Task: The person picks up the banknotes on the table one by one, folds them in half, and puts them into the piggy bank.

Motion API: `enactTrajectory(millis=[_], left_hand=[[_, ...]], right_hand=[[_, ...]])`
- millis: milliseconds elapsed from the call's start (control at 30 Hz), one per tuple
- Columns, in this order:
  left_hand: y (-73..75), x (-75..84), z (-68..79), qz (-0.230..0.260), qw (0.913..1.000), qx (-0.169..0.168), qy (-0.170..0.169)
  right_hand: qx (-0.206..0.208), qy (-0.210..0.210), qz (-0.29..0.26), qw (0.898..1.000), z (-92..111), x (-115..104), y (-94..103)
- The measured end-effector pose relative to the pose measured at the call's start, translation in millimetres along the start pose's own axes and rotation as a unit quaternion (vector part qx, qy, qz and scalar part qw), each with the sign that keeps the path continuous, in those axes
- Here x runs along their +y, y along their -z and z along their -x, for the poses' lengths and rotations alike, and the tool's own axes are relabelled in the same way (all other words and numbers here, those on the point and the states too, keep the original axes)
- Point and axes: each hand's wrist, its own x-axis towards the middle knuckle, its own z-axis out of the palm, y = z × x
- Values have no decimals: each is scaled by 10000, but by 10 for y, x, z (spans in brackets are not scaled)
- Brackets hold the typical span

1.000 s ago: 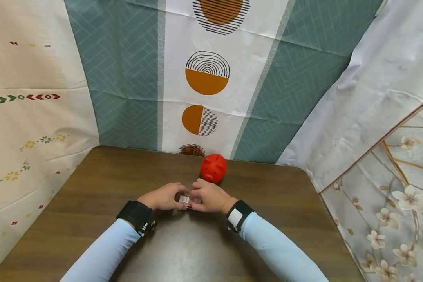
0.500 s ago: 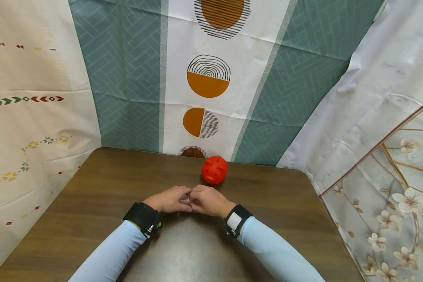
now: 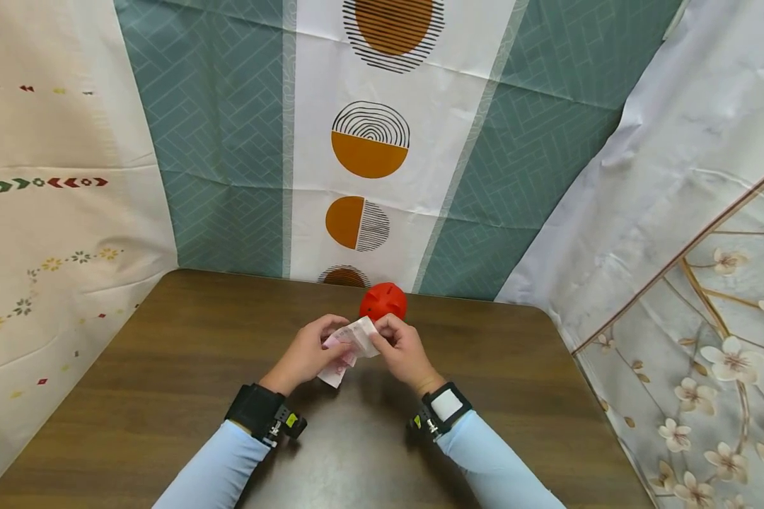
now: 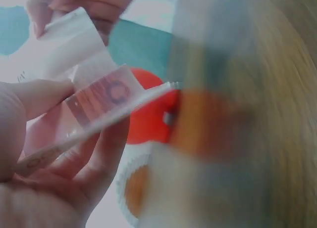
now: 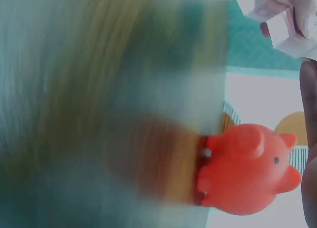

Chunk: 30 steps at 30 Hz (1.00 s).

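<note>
Since half a second ago, both hands have drawn apart, and the printed paper (image 3: pixel 364 338), then mostly hidden between the fingers, now shows opened out between them. I see it held above the table (image 3: pixel 191 367), just in front of the red piggy bank (image 3: pixel 382 297). The left hand (image 3: pixel 307 355) pinches the pinkish end between thumb and fingers, with a flap hanging toward the person. The right hand (image 3: pixel 407 351) pinches the whiter, far end, thumb on the near side.

My left wrist view gives the best look at the printing: a round character like a C or an unclosed zero on a reddish panel, and a smaller round mark on the lower fold. The rest is too faint for me to read, and I can't tell whether this is one folded sheet or several.

The piggy bank faces the person, partly covered by the right hand from my head view; its dark slot shows on top. The right wristband (image 3: pixel 446 406) carries a white patch; any lettering there is too small to make out.
</note>
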Motion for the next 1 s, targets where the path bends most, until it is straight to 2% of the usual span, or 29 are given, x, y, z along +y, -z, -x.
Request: enactTrajectory(millis=[100, 233, 333, 400, 500, 567, 667, 733, 867, 1000], left_hand=[[4, 136, 32, -391, 9988, 24, -278], [11, 305, 64, -1043, 9925, -52, -632], [17, 364, 84, -1259, 9886, -172, -804], [31, 376, 96, -1234, 9881, -222, -893], [69, 362, 109, -926, 9911, -199, -932], [105, 342, 118, -516, 9948, -142, -862], [149, 310, 140, 251, 9977, -104, -628], [173, 300, 160, 786, 9959, -116, -443], [208, 321, 183, 1512, 9881, -75, -272], [242, 398, 187, 1801, 9831, -14, -341]], right_hand=[[53, -161, -327, 9993, 74, -64, 0], [-105, 188, -195, 9996, 140, -165, -8], [59, 254, -133, 9996, 193, -204, -1], [269, 95, -167, 9995, 238, -199, 26], [721, -199, -461, 9961, 295, -197, 109], [1103, -400, -718, 9905, 317, -183, 170], [1598, -716, -1288, 9761, 343, -141, 249], [1758, -867, -1721, 9654, 362, -128, 291], [1560, -934, -2650, 9470, 384, -152, 376], [1248, -910, -2988, 9417, 397, -242, 506]])
